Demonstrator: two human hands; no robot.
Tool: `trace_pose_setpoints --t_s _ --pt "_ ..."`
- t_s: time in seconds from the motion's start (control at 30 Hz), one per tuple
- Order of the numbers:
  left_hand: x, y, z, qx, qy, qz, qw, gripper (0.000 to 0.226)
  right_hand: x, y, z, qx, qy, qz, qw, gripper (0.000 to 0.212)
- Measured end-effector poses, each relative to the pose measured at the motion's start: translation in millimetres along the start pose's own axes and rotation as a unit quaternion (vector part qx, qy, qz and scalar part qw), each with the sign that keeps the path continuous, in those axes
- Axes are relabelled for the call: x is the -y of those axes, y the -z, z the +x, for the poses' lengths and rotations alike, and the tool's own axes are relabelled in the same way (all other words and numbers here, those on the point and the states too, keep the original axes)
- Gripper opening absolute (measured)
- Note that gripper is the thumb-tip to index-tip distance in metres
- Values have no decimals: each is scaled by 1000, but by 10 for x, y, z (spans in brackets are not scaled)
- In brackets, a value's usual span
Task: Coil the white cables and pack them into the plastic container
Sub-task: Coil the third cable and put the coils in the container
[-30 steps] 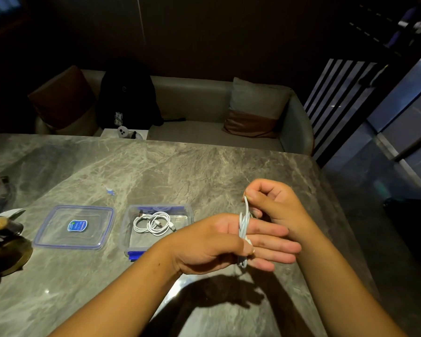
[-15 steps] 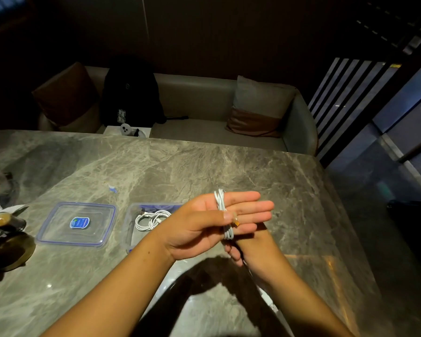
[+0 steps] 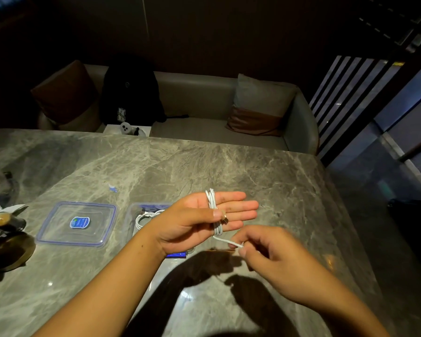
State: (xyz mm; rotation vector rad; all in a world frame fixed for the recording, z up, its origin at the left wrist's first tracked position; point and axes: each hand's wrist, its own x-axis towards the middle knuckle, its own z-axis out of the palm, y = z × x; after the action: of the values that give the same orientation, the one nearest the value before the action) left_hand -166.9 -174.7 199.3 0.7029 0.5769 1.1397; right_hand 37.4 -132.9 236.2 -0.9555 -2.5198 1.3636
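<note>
A white cable (image 3: 213, 205) is wound in loops around the straight fingers of my left hand (image 3: 204, 218), palm up, and the thumb presses its metal plug end against the fingers. My right hand (image 3: 265, 251) is just below and to the right, pinching the cable's loose end, which runs taut from the loops. The clear plastic container (image 3: 134, 215) sits on the table behind my left wrist, with another coiled white cable (image 3: 144, 217) inside; my forearm hides its right part.
The container's clear lid (image 3: 77, 223) with a blue label lies flat to the left. A small cup (image 3: 0, 220) on a dark saucer stands at the far left edge. A tiny blue item (image 3: 112, 188) lies beyond the lid. A sofa with cushions is behind the marble table (image 3: 229, 166).
My right hand went from above my left fingers, round beneath them, and out to the lower right, drawing the cable end with it. The left hand turned palm up.
</note>
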Motion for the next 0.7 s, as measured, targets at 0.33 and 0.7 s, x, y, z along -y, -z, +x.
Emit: trace_pose_setpoints --t_s 0.33,0.7 --pt "94 -108 24 38 84 14 996 57 129 458 65 -72 124 -281 949 28" --pt "120 -374 66 137 97 72 983 46 190 511 323 -131 191 -154 961 9"
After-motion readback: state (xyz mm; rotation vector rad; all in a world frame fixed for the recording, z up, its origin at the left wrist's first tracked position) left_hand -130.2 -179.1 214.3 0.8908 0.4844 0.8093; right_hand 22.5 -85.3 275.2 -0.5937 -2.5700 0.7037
